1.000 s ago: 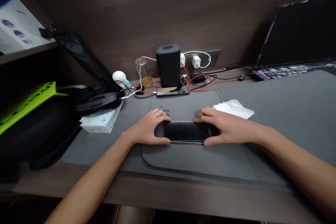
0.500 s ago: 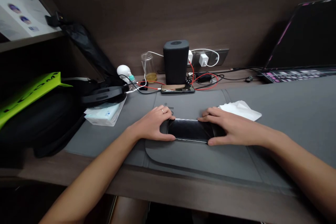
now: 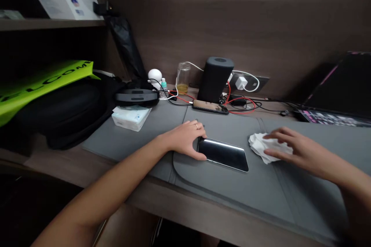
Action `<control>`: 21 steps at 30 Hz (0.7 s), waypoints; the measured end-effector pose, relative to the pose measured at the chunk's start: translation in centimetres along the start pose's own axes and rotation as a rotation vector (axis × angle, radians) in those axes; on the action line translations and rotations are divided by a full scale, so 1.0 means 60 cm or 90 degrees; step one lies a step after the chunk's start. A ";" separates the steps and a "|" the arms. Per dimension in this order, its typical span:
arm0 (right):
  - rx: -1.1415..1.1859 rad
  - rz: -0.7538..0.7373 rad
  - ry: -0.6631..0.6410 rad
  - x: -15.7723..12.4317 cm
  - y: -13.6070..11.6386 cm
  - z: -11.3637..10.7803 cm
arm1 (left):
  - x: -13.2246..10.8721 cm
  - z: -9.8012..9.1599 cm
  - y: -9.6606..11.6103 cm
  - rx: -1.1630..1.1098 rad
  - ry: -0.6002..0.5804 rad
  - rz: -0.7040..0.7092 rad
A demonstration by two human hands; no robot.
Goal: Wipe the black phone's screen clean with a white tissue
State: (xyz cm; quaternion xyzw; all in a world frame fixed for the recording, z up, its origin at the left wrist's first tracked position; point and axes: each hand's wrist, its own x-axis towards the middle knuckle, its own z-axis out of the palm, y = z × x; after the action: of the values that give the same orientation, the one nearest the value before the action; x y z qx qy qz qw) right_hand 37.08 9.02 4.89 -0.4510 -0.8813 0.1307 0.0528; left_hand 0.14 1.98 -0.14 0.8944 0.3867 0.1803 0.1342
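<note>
A dark-screened smartphone [image 3: 224, 155] lies face up and slightly askew on a grey desk mat [image 3: 228, 183]. My left hand [image 3: 188, 139], with a ring on one finger, grips its left end, thumb on the near edge and fingers on the far edge. To the right is a crumpled white tissue [image 3: 257, 144]. My right hand [image 3: 292, 148] is over the tissue's right part, thumb and fingers spread apart with white paper showing between them. The fingertips appear to touch it, and the tissue's right side is partly hidden.
Behind the phone, a second phone [image 3: 210, 106] is plugged into a cable near a black speaker [image 3: 216, 80] and a glass jar [image 3: 183, 79]. A tissue pack [image 3: 131, 119] and black bag [image 3: 66, 104] occupy the left. An open laptop [image 3: 342, 88] stands at right.
My right hand has let go of the phone's right end and moved right to the tissue. The phone has turned slightly, its right end nearer me. The camera view has shifted.
</note>
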 end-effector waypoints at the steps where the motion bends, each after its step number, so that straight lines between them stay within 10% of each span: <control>1: 0.001 0.023 -0.031 0.003 0.011 0.003 | 0.000 0.000 -0.001 0.006 0.000 -0.001; 11: 0.036 -0.011 -0.078 0.012 -0.020 0.006 | -0.003 0.000 -0.002 -0.011 -0.001 -0.004; 21: 0.159 -0.317 -0.064 0.004 -0.144 0.079 | -0.004 0.000 0.004 -0.020 -0.027 -0.019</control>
State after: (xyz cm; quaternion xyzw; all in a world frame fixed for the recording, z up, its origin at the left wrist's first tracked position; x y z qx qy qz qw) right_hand 29.16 3.52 2.75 -0.2033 -0.9436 0.2434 0.0949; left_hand 0.14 1.65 -0.07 0.8898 0.3944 0.1653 0.1592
